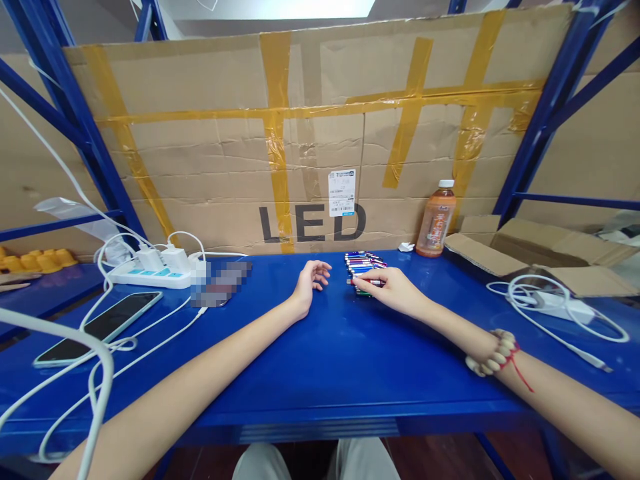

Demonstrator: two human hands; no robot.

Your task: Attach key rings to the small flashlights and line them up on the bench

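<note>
A row of several pens [361,261] lies on the blue tabletop, in blue, red and silver tones. My right hand [393,290] is at the near end of that row, its thumb and fingers closed on a red pen [367,282]. Part of this pen is covered by the fingers, and I cannot tell whether it is lifted off the table. Just left of the row, my left hand [311,285] rests on its side with the fingers loosely curled and apart, holding nothing.
On the left are a white power strip [150,273], a phone [100,330], a blurred phone-like item [220,283] and loose white cables. An orange drink bottle [437,220], an opened cardboard box [530,250] and a white charger [563,307] with its cable stand right. Taped cardboard [210,173] backs the table.
</note>
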